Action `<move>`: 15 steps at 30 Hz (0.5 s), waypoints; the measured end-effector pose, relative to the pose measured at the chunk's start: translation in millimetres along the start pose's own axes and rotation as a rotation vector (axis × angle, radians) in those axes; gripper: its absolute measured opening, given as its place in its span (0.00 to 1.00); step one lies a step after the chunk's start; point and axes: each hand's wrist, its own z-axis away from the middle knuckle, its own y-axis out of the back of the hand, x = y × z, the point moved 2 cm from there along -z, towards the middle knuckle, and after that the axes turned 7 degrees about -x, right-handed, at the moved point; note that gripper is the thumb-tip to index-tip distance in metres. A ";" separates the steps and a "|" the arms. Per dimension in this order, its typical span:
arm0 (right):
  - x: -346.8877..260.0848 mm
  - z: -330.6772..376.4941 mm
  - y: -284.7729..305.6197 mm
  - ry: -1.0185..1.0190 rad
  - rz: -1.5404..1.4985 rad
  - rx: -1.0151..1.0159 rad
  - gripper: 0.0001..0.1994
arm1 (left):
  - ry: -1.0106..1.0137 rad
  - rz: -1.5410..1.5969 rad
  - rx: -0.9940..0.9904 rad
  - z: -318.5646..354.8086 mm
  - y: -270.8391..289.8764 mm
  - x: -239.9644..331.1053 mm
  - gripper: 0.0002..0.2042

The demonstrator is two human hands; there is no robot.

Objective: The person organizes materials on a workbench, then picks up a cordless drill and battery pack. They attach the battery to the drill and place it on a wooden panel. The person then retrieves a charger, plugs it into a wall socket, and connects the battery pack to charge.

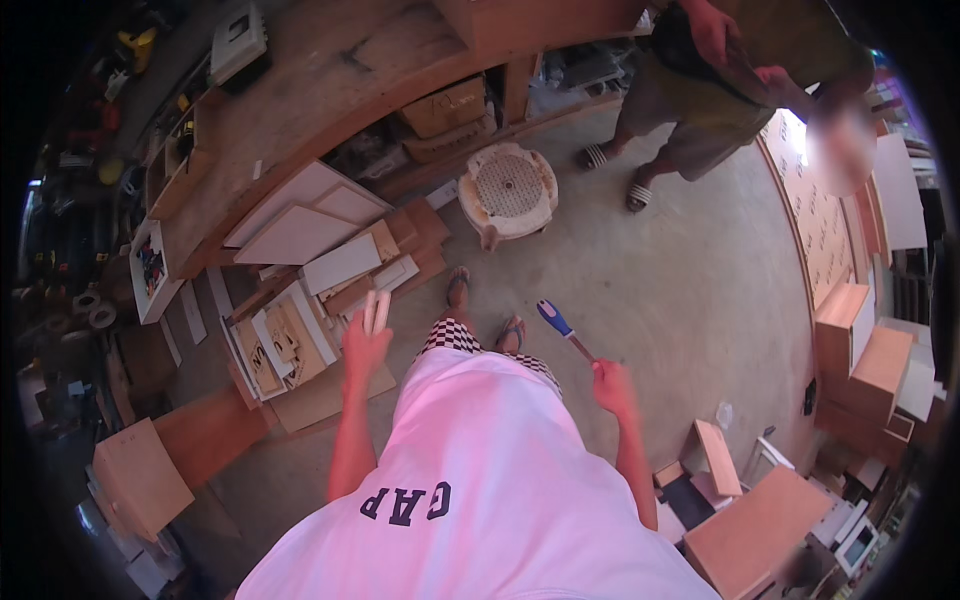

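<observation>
Left hand: fingers clamped on small pale wooden strip. Right hand: fingers clamped on blue-handled screwdriver. Below: concrete floor, scattered board offcuts.

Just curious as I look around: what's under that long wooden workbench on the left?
Under the workbench sit cardboard boxes, with flat boards leaning and piled at its foot. Deeper in is shadowed and covered by the top.
</observation>
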 end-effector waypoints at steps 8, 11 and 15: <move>-228.1 -75.0 165.7 0.389 -0.420 0.184 0.11 | 0.006 -0.096 0.185 -74.0 30.8 43.5 0.29; -302.6 -118.7 197.2 0.562 -0.633 0.133 0.10 | -0.161 -0.133 0.376 -146.6 67.4 84.1 0.32; -376.9 -208.3 222.4 0.710 -0.589 -0.042 0.12 | -0.240 -0.334 0.588 -250.2 137.0 175.3 0.38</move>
